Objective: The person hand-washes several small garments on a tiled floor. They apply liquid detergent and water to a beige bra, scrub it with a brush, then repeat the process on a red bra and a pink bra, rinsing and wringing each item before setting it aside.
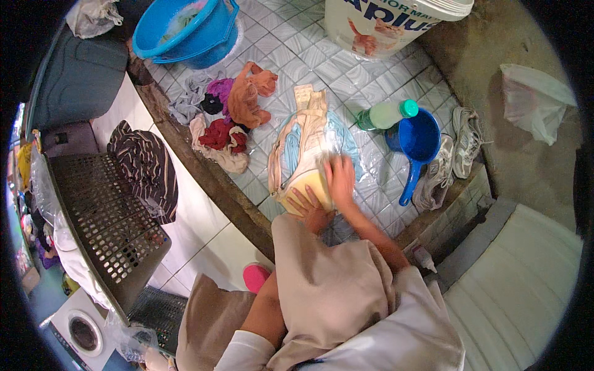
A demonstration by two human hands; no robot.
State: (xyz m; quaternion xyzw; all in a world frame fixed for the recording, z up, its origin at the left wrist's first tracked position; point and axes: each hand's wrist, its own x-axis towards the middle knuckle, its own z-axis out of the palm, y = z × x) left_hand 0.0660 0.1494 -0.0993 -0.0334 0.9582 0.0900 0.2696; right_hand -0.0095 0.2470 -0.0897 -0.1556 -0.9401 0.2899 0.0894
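Note:
A wet beige garment, apparently a bra (306,134), lies on the tiles with its straps stretched away from me. My left hand (308,206) rests flat, fingers spread, on its yellow padded part (308,183). Close beside it, my right hand (341,178) bends over the garment's right edge, blurred, with a whitish patch at its fingertips. Whether the fingers hold something there cannot be made out. Light blue cloth (341,127) shows under and around the garment.
Left lie an orange cloth (248,99) and red cloth (218,134). A blue basin (204,41) and white bucket (371,32) stand beyond. Right are a green-capped bottle (383,116), blue dipper (420,137) and sneakers (436,176). A raised curb (204,178) borders the tiles.

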